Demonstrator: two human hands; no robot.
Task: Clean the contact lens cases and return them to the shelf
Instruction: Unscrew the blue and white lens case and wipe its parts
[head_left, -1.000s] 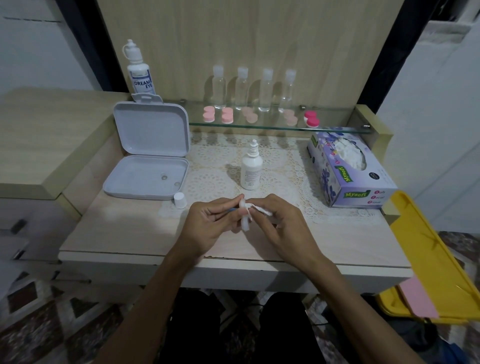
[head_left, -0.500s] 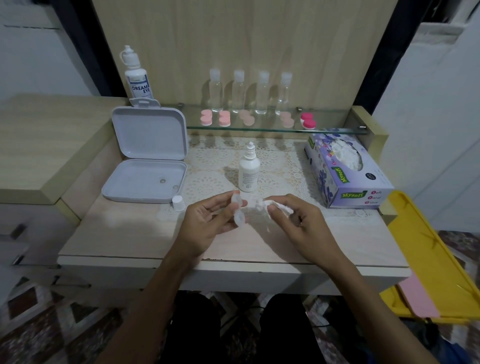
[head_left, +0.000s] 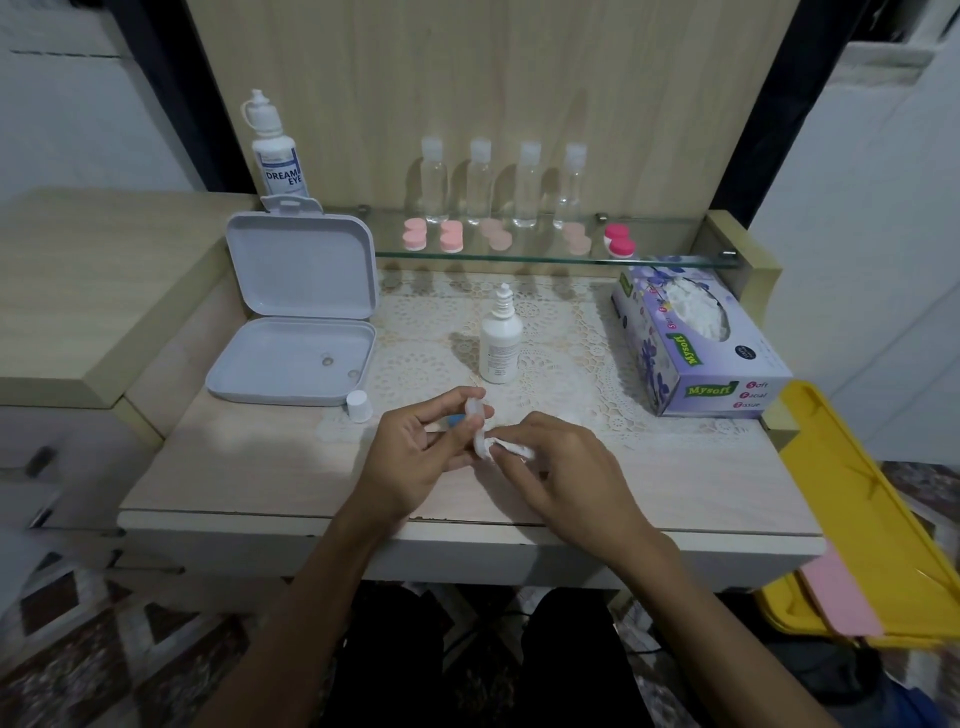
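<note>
On the pale wooden desk (head_left: 208, 483), left hand (head_left: 415, 457) is gripping a small white lens case (head_left: 479, 431), right hand (head_left: 561, 467) is pinching white tissue (head_left: 514, 448) against it; five pink lidded cases (head_left: 451, 236) sitting shelved at 12 o'clock, so cleaning likely midway.

Dim, even indoor light from above; soft shadows fall on the desk (head_left: 218, 467) just left of the hands and behind the bottles beyond them. Wide-angle distortion bows the frame edges, and the floor (head_left: 104, 649) below the hands is smeared, with fingertips slightly blurred.

Left hand (head_left: 415, 457) pinches clear lens case (head_left: 477, 426); right hand (head_left: 566, 478) presses tissue (head_left: 511, 448) into it.
</note>
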